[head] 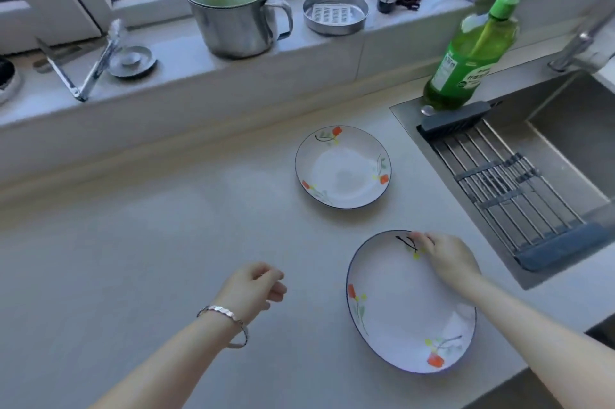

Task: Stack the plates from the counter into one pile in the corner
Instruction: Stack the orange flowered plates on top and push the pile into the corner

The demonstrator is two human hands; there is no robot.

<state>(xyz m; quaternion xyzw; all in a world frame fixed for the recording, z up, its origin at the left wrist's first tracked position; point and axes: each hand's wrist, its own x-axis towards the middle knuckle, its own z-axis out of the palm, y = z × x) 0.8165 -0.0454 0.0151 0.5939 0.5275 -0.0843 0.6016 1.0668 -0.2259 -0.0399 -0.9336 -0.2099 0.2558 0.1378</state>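
Observation:
Two white plates with orange flowers and a dark rim lie apart on the pale counter (133,242). The far plate (342,167) sits in the middle of the counter, untouched. The near plate (406,308) lies close to the front edge. My right hand (446,262) rests on the far right rim of the near plate, fingers curled over the edge; whether it grips the rim is unclear. My left hand (256,289), with a silver bracelet on the wrist, hovers left of the near plate with fingers loosely curled and holds nothing.
A sink (572,142) with a roll-up drying rack (512,189) lies to the right, a green soap bottle (472,52) at its back corner. On the window sill stand a steel mug (239,26) with sponges, a round tin (336,12) and tongs (96,65).

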